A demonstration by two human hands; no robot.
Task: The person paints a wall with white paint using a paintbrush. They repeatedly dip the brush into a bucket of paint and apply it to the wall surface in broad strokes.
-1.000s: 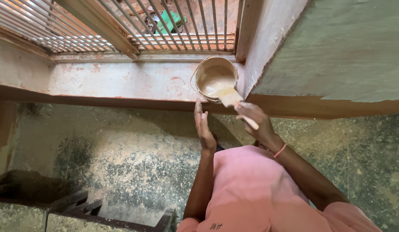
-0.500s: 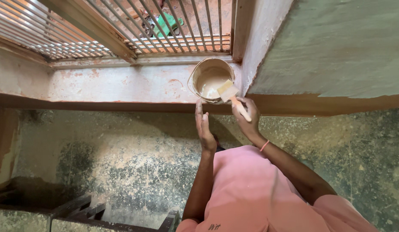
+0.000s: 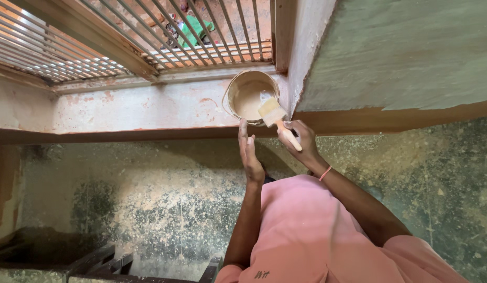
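A round paint bucket point(image 3: 242, 84) with cream paint inside stands on the window sill point(image 3: 138, 107), against the wall corner. My right hand point(image 3: 302, 141) grips the wooden handle of a flat paintbrush point(image 3: 275, 115), whose cream-loaded bristles hang over the bucket's right rim. My left hand point(image 3: 250, 156) is raised just below the bucket, fingers straight and together, its fingertips near the sill's front edge, holding nothing. A thin orange band circles my right wrist.
A barred window grille point(image 3: 149, 31) runs above the sill. To the right rises a greenish wall point(image 3: 400, 52) with a brown band below it. A speckled floor point(image 3: 138, 204) lies underneath, with dark wooden pieces point(image 3: 102, 259) at the bottom left. My pink garment fills the lower right.
The brush has lifted from lying low across the bucket's edge to standing over its right rim. My right hand moved up slightly. My left hand stayed in place.
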